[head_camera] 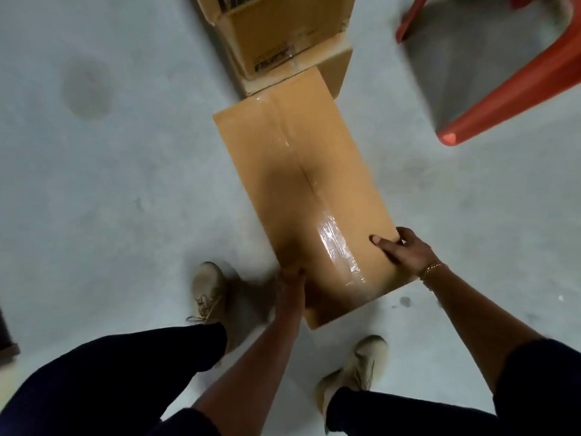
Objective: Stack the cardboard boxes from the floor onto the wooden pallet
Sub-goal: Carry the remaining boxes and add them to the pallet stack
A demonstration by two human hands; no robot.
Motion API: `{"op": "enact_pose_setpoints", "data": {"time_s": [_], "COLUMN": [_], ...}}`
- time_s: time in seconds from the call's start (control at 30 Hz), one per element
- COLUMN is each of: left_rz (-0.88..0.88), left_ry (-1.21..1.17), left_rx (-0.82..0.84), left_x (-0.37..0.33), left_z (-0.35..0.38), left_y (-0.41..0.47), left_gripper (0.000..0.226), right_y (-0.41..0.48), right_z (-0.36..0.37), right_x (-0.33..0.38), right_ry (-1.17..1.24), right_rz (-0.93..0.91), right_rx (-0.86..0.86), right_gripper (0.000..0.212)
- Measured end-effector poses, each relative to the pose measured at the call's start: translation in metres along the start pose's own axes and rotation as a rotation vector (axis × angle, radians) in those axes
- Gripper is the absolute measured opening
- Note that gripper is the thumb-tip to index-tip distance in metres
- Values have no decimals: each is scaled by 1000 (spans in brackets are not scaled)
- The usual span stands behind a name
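**Head view: two hands hold a long taped cardboard box above a grey floor**

Head camera looks straight down. A long brown cardboard box (301,190) fills the centre, running from about 6 o'clock up toward 12 o'clock, tilted slightly to the left. A strip of clear tape (334,243) shines along its top seam. Whether the box rests on the floor (125,184) or is lifted off it cannot be told.

The left hand (290,275) grips the box's left long edge near the closest corner, at about 6 o'clock; its fingers are mostly hidden by the cardboard. The right hand (405,250) clasps the right long edge at about 4 o'clock, thumb (382,242) flat on top and fingers curled over the side. A gold bracelet (432,269) sits on the right wrist.

At 12 o'clock a stack of boxes (283,33) stands on the floor, and the held box's far end overlaps the lowest one. A red frame (509,86) crosses the corner at 2 o'clock. A dark round stain (86,89) marks the floor at 10 o'clock.

Dark trouser legs and two tan shoes, one at 7 o'clock (209,287) and one at 5 o'clock (361,366), stand on either side of the box's near end.
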State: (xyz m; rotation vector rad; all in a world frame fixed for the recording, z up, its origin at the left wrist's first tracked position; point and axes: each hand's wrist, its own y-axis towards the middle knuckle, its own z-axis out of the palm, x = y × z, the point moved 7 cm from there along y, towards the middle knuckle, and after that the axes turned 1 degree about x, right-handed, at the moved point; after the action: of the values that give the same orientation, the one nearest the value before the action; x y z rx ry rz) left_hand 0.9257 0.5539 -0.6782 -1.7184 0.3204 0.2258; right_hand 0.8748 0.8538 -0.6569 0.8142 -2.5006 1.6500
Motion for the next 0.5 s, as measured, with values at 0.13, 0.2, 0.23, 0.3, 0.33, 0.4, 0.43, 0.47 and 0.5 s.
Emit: {"op": "enact_pose_setpoints", "data": {"time_s": [0.13,0.2,0.23,0.3,0.33,0.4,0.43,0.47,0.5], "left_rz": [11,29,36,47,56,62,52,36,33], "left_ry": [-39,5,32,42,35,3,-19,-47,-66], "left_rx": [14,-18,-40,-72,-72,-78,-82,-89,-91], "left_x": [17,29,31,19,11,-2,-11,-18,-26], "left_z": [5,3,-1,-15,-22,-38,-46,-54,-64], "left_y": [17,29,29,-3,-25,-68,-89,-111,-133], "left_gripper": [110,115,109,89,78,65,64,62,59], "right_y": [31,30,25,3,-13,-51,-72,-93,-116], "right_z": [13,13,12,10,8,2,-2,-6,-10], "right_x": [-10,-6,-4,2,5,15,20,26,33], "right_ry": [90,135,158,198,219,245,250,243,227], "right_rz": [-101,-149,-169,-199,-204,-205,-201,-197,-194], "right_rx": [62,80,94,125,135,151,162,176,191], "right_gripper": [69,55,50,45,44,47,48,50,54]}}
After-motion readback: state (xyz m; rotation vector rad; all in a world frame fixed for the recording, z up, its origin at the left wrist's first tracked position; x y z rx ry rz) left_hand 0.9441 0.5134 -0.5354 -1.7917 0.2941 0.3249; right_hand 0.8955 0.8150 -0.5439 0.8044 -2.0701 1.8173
